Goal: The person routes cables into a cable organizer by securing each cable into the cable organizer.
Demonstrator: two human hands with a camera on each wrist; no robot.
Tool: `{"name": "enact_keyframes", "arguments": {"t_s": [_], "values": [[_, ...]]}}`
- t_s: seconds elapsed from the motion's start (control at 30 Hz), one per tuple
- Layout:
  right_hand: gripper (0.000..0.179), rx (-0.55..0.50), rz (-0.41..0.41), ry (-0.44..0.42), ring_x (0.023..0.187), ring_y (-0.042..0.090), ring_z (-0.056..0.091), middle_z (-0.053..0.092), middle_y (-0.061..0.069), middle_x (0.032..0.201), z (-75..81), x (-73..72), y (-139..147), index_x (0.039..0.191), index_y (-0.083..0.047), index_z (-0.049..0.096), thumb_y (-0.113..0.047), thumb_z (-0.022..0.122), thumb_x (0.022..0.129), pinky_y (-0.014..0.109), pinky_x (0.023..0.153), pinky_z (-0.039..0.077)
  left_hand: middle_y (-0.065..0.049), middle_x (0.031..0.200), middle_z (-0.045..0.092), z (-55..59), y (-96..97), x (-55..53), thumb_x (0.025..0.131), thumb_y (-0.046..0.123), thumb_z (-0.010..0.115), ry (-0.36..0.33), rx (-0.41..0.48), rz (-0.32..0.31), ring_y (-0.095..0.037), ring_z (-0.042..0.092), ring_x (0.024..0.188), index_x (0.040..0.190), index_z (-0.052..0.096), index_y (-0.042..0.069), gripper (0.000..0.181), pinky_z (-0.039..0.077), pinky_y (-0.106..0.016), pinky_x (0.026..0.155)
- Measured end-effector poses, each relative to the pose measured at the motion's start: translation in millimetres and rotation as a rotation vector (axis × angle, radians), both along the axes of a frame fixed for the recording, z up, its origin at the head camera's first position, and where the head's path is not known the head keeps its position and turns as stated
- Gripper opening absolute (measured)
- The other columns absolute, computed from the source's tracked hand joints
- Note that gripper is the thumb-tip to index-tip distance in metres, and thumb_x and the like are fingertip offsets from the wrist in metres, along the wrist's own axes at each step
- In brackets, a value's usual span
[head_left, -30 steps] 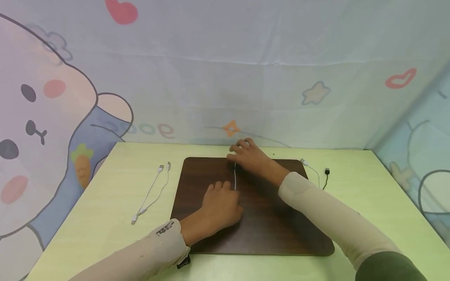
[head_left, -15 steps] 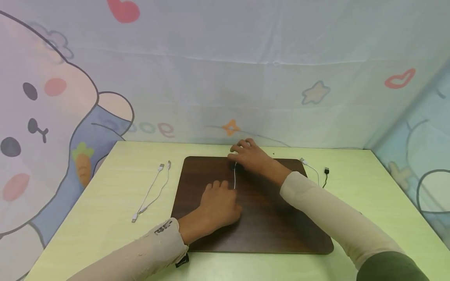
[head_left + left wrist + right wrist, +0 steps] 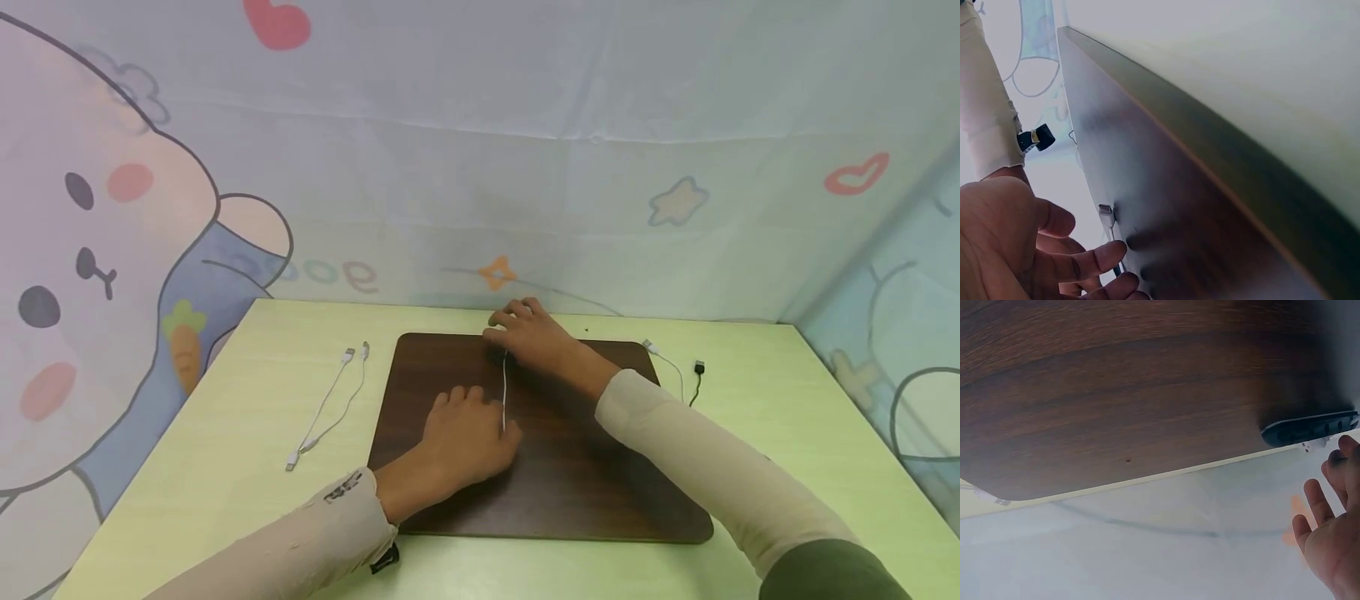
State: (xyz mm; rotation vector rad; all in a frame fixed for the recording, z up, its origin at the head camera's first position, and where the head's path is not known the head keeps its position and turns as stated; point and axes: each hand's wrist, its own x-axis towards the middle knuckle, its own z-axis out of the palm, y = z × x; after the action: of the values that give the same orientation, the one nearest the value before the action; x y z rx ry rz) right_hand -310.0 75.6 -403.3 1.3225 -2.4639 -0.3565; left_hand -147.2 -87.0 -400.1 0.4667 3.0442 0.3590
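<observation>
Nearest, the left sleeve (image 3: 300,542) is extended over the table (image 3: 180,492) toward the brown board (image 3: 592,492). The left hand (image 3: 467,437) is held over the board's middle; its thumb and fingers are set apart, with nothing clamped between them. A white cable (image 3: 505,387) is run lengthwise between the two hands; its near plug (image 3: 1107,215) is seen just beside the left fingers. At the board's far edge, a black device (image 3: 1304,429) is placed under the right hand (image 3: 528,335). Some right fingers are spread; whether anything is clamped cannot be told. To the left of the board, two white cables (image 3: 323,405) are laid out; to the right, a white cord (image 3: 670,361) and a black plug (image 3: 699,367) are located. The table is backed by a printed cloth (image 3: 480,183).
</observation>
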Motion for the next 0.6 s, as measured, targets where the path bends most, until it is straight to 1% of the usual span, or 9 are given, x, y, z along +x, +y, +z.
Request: {"name": "enact_keyframes", "arguments": {"t_s": [0.1,0.23,0.33,0.47,0.6], "values": [[0.043,-0.01,0.002,-0.011,0.139,0.034,0.065,0.07,0.005,0.148,0.2,1.1,-4,0.14,-0.022,0.068,-0.004,0.081,0.102,0.058,0.119,0.051,-0.019,0.124,0.073,-0.6,-2.8,0.8,0.115,0.039,0.051,0.01,0.016,0.009,-0.042,0.065,0.12,0.125,0.079,0.005,0.045,0.051,-0.06,0.109],[0.04,-0.008,0.001,-0.021,0.14,0.034,0.064,0.07,0.005,0.15,-0.9,2.4,-10,0.143,-0.021,0.068,-0.004,0.074,0.107,0.057,0.12,0.051,-0.019,0.119,0.072,0.5,-7.3,2.6,0.114,0.037,0.051,0.033,0.046,0.021,-0.043,0.065,0.116,0.123,0.078,0.007,0.041,0.052,-0.061,0.107],[0.037,-0.009,0.011,-0.024,0.139,0.035,0.064,0.069,0.005,0.15,-3.0,3.4,-14,0.144,-0.021,0.068,-0.003,0.067,0.111,0.057,0.119,0.051,-0.018,0.117,0.072,1.2,-11.3,4.3,0.113,0.037,0.053,0.057,0.047,0.032,-0.042,0.066,0.113,0.123,0.078,0.007,0.04,0.053,-0.06,0.105],[0.039,-0.02,0.033,-0.026,0.138,0.035,0.065,0.07,0.005,0.148,-6.4,3.6,-20,0.141,-0.019,0.068,-0.001,0.071,0.107,0.057,0.119,0.051,-0.018,0.113,0.072,0.6,-18.8,6.5,0.113,0.035,0.053,0.068,0.039,0.042,-0.042,0.067,0.11,0.12,0.077,0.007,0.038,0.054,-0.059,0.102],[0.043,-0.011,0.04,-0.038,0.141,0.034,0.063,0.069,0.005,0.149,-6.4,4.4,-26,0.141,-0.019,0.067,-0.002,0.076,0.103,0.056,0.12,0.051,-0.017,0.106,0.071,1.2,-28.8,8.1,0.113,0.033,0.055,0.081,0.038,0.061,-0.042,0.067,0.105,0.112,0.075,0.007,0.033,0.054,-0.059,0.098]]}}
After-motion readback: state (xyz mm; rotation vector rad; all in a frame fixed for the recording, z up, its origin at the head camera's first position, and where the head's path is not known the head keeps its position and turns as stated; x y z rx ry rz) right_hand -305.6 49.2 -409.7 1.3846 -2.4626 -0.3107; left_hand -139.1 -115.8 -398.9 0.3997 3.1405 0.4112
